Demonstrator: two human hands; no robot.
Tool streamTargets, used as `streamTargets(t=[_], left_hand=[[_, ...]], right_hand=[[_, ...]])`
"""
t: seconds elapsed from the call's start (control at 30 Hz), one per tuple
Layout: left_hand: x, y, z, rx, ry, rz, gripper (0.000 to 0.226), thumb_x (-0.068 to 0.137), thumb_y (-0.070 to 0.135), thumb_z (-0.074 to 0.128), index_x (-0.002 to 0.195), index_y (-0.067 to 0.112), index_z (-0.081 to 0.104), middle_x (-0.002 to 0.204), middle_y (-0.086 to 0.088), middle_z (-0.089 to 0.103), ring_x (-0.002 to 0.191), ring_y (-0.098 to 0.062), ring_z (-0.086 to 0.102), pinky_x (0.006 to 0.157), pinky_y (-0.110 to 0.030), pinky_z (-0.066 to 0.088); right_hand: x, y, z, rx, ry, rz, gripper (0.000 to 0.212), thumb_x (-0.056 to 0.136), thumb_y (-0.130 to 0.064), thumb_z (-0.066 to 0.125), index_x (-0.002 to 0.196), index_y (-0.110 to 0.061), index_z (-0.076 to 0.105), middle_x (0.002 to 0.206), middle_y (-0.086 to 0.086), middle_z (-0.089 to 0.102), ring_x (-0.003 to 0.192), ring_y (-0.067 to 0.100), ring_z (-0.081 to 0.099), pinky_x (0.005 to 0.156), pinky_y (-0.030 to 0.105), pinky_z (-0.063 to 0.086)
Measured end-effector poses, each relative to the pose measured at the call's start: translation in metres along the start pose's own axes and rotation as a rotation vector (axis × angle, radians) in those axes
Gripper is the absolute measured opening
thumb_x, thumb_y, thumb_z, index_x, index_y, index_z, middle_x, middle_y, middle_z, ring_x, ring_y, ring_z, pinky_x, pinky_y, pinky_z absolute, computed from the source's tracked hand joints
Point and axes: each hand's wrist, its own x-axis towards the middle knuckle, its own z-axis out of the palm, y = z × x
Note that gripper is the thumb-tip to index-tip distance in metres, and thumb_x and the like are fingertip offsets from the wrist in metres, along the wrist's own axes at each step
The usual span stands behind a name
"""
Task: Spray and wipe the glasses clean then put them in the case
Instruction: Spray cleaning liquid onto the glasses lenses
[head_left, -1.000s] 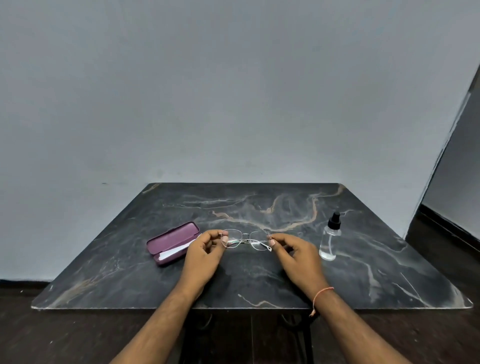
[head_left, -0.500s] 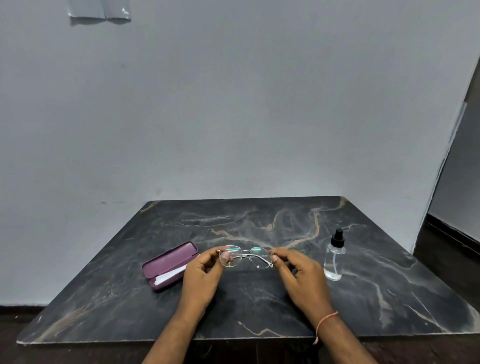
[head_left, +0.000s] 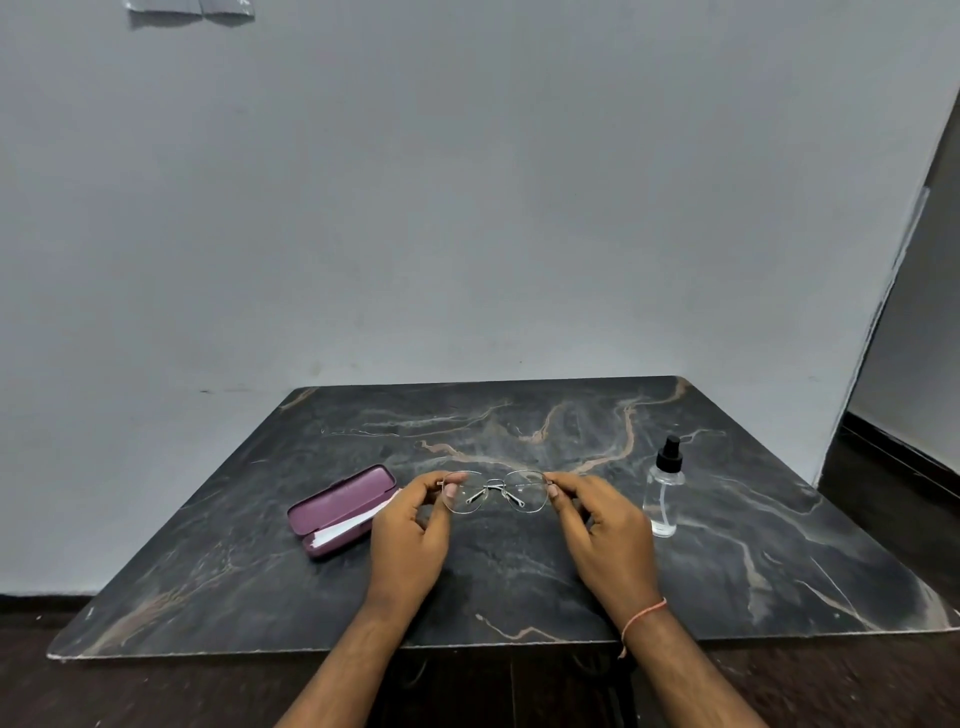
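Thin metal-framed glasses (head_left: 496, 491) are held up above the middle of the dark marble table (head_left: 519, 571), lenses facing me. My left hand (head_left: 413, 535) pinches the frame's left end and my right hand (head_left: 605, 530) pinches its right end. A purple glasses case (head_left: 340, 506) lies just left of my left hand, slightly ajar, with a white cloth (head_left: 343, 531) showing in its front gap. A clear spray bottle (head_left: 664, 491) with a black nozzle stands upright just right of my right hand.
The table's far edge meets a plain grey wall (head_left: 467, 234). Dark floor (head_left: 893, 478) shows to the right beside a doorway, and along the near edge of the table. A thin orange thread circles my right wrist (head_left: 641, 616).
The glasses have risen off the table and tilted upright between my hands. The camera view has tipped upward, then settled.
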Motion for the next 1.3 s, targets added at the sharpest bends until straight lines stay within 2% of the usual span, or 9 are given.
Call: streamTargets(t=[0.07, 0.3, 0.43, 0.6, 0.7, 0.8, 0.97, 1.23, 1.3], left_hand=[[-0.001, 0.001, 0.0, 0.055, -0.001, 0.036, 0.024, 0.107, 0.022, 0.065, 0.117, 0.04, 0.077, 0.111, 0.02, 0.079, 0.085, -0.013, 0.072, 0.069, -0.035, 0.06], [-0.001, 0.003, 0.002, 0.143, 0.048, 0.083, 0.031, 0.108, 0.011, 0.059, 0.129, 0.031, 0.07, 0.115, 0.026, 0.071, 0.109, -0.006, 0.068, 0.092, -0.02, 0.052], [0.0, 0.004, 0.001, 0.144, 0.04, 0.161, 0.037, 0.105, -0.007, 0.056, 0.124, 0.022, 0.069, 0.112, 0.013, 0.066, 0.105, -0.012, 0.064, 0.09, -0.016, 0.046], [0.0, 0.003, 0.002, 0.13, 0.029, 0.181, 0.037, 0.104, -0.01, 0.055, 0.122, 0.019, 0.069, 0.113, 0.009, 0.064, 0.106, -0.014, 0.063, 0.091, -0.017, 0.047], [0.0, 0.003, 0.002, 0.112, 0.01, 0.175, 0.043, 0.102, -0.015, 0.054, 0.122, 0.02, 0.069, 0.115, 0.008, 0.065, 0.107, -0.015, 0.064, 0.093, -0.015, 0.046], [0.0, 0.003, 0.002, 0.109, -0.008, 0.176, 0.045, 0.102, -0.014, 0.055, 0.123, 0.023, 0.069, 0.117, 0.008, 0.066, 0.11, -0.016, 0.065, 0.093, -0.016, 0.047], [-0.001, 0.003, 0.002, 0.124, -0.046, 0.183, 0.051, 0.101, -0.015, 0.054, 0.126, 0.027, 0.068, 0.119, 0.008, 0.063, 0.109, -0.016, 0.064, 0.094, -0.018, 0.049], [-0.003, 0.008, 0.003, 0.156, -0.076, 0.175, 0.036, 0.11, 0.002, 0.05, 0.131, 0.028, 0.063, 0.123, 0.02, 0.059, 0.117, -0.01, 0.063, 0.098, -0.018, 0.048], [-0.004, 0.01, 0.004, 0.162, -0.093, 0.186, 0.038, 0.109, 0.002, 0.052, 0.128, 0.033, 0.064, 0.12, 0.022, 0.057, 0.113, -0.009, 0.063, 0.094, -0.014, 0.046]], right_hand=[[0.0, -0.001, -0.001, -0.009, 0.007, -0.014, 0.019, 0.1, -0.026, 0.075, 0.118, -0.03, 0.08, 0.088, -0.021, 0.068, 0.077, -0.001, 0.062, 0.066, 0.025, 0.055], [0.0, -0.003, -0.002, -0.002, 0.025, -0.022, 0.017, 0.102, -0.033, 0.072, 0.117, -0.029, 0.08, 0.089, -0.018, 0.071, 0.077, -0.002, 0.063, 0.067, 0.026, 0.055], [0.0, -0.002, -0.001, -0.008, 0.055, -0.025, 0.018, 0.101, -0.024, 0.076, 0.118, -0.027, 0.08, 0.088, -0.017, 0.07, 0.077, -0.001, 0.062, 0.066, 0.028, 0.055], [0.0, -0.003, -0.001, 0.056, 0.078, -0.025, 0.021, 0.1, -0.019, 0.076, 0.12, -0.025, 0.08, 0.099, -0.017, 0.077, 0.088, -0.002, 0.071, 0.075, 0.022, 0.058], [-0.001, -0.002, 0.0, 0.192, 0.042, 0.062, 0.027, 0.101, -0.014, 0.074, 0.124, -0.027, 0.08, 0.095, -0.018, 0.08, 0.078, 0.003, 0.075, 0.073, 0.02, 0.059], [-0.001, -0.004, -0.002, 0.356, -0.052, 0.189, 0.025, 0.107, -0.016, 0.066, 0.126, -0.03, 0.075, 0.098, -0.013, 0.083, 0.056, 0.016, 0.073, 0.063, 0.034, 0.062], [0.0, -0.01, -0.006, 0.487, -0.123, 0.31, 0.015, 0.11, -0.022, 0.059, 0.12, -0.029, 0.068, 0.111, -0.013, 0.083, 0.068, 0.021, 0.08, 0.063, 0.034, 0.061], [-0.003, -0.004, 0.0, 0.259, -0.007, 0.227, 0.017, 0.109, -0.033, 0.061, 0.123, -0.036, 0.07, 0.107, -0.032, 0.078, 0.071, 0.007, 0.079, 0.067, 0.041, 0.066], [-0.003, 0.0, 0.003, 0.187, 0.031, 0.202, 0.019, 0.109, -0.039, 0.058, 0.125, -0.043, 0.068, 0.101, -0.027, 0.08, 0.067, 0.01, 0.076, 0.063, 0.044, 0.064]])
